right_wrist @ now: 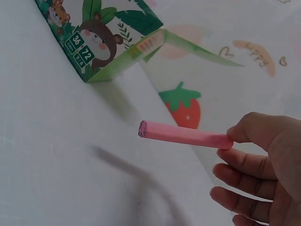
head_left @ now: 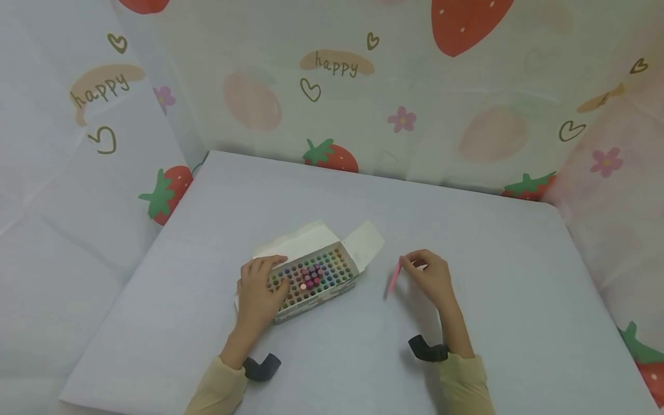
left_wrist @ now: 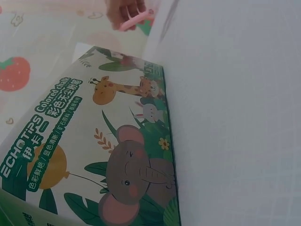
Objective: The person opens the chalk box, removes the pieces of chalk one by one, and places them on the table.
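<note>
A box of colored chalk (head_left: 316,297) lies on the table with its lid flaps folded back, rows of chalk ends in many colors showing. My left hand (head_left: 259,294) rests over the box's left end, thumb across the chalk tops and fingers along the far edge. Right of the box, my right hand (head_left: 430,276) pinches a pink chalk stick (right_wrist: 186,135) by one end between thumb and index finger. The stick hangs slanting down above the table, its free end toward the box. In the left wrist view, the box side (left_wrist: 131,150) shows printed animals and lettering.
The white tabletop (head_left: 207,230) stretches around the box. A box end flap (head_left: 365,242) sticks out to the right, and a long flap (head_left: 298,242) leans back at the far side. Behind stands a cloth backdrop (head_left: 353,115) printed with strawberries.
</note>
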Motion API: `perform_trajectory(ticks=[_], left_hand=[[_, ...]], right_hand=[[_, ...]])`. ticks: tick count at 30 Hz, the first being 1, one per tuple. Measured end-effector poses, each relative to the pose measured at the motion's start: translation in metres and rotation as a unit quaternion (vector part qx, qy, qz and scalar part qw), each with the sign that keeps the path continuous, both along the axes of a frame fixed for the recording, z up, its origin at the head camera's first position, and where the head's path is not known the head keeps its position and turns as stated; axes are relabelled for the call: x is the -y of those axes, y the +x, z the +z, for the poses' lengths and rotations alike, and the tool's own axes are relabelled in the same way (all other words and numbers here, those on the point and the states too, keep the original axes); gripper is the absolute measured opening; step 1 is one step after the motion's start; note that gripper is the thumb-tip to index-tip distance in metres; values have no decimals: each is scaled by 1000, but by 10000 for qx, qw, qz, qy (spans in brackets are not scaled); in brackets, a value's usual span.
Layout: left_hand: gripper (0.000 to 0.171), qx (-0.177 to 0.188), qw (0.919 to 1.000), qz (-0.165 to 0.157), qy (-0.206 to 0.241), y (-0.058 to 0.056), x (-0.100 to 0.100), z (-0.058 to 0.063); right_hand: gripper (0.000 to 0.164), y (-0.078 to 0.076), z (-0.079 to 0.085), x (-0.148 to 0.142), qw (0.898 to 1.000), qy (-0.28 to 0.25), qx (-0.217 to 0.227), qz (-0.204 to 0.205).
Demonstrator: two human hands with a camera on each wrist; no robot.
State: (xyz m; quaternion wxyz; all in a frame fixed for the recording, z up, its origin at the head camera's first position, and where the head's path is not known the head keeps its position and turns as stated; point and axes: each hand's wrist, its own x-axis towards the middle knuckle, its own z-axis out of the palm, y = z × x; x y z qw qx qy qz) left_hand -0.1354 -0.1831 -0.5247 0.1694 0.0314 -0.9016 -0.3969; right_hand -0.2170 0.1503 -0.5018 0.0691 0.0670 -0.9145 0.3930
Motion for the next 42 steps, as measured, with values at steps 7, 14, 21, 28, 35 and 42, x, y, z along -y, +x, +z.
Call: perform_trajectory(ticks=[7,14,21,28,35,42], left_hand=[[38,23,10000,-27,51,2,-2,1],[38,-54,10000,-26,19,1,-2,1],[38,-90,9999,-44,45,0,-1,0],[38,-65,9999,-30,103,1,-2,2],[38,-58,9999,-35,93,1,-1,2],[38,-84,9999,-14,55,1,-1,1]], right_hand=[[24,-5,-5,1,9985,173,523,78],[29,-14,-13,4,9943,541,895,189],[30,-20,-19,6,9932,707,890,254],[31,-23,-24,9,9930,788,856,199],[32,-23,-25,11,9924,842,886,150],[31,-23,-24,13,9929,842,833,133]])
